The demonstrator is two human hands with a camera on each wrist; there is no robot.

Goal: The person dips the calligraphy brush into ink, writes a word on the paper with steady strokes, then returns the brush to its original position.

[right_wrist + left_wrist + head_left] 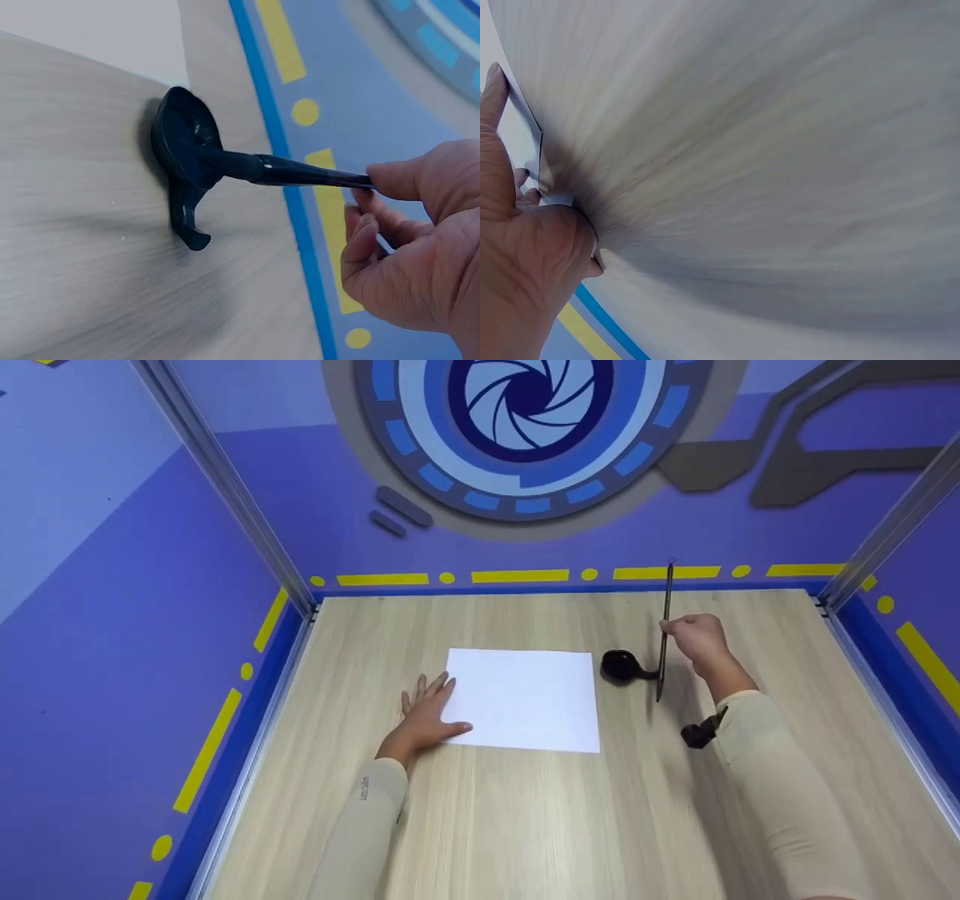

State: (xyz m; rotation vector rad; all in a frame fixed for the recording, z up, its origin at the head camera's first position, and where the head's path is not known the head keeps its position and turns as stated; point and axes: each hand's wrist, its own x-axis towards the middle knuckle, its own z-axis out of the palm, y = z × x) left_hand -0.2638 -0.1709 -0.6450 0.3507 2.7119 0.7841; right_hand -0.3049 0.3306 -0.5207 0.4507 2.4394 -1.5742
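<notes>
A white sheet of paper point(521, 701) lies flat on the table. My left hand point(427, 716) rests on its left edge, fingers spread and thumb on the sheet; the left wrist view shows this hand point(525, 262) at the paper's border. To the right of the sheet sits a small black dish point(619, 667) with a short curved handle. A long dark brush point(663, 660) is pinched near its middle by my right hand point(701, 639), nearly upright beside the dish. In the right wrist view the brush point(292, 171) overlaps the dish point(166, 139); whether they touch, I cannot tell.
The wooden table point(525, 817) is bounded by a blue-purple back wall point(300, 502) with yellow marks, and by side walls. Metal posts point(225, 487) stand at the back corners. A black device point(703, 731) is on the right wrist.
</notes>
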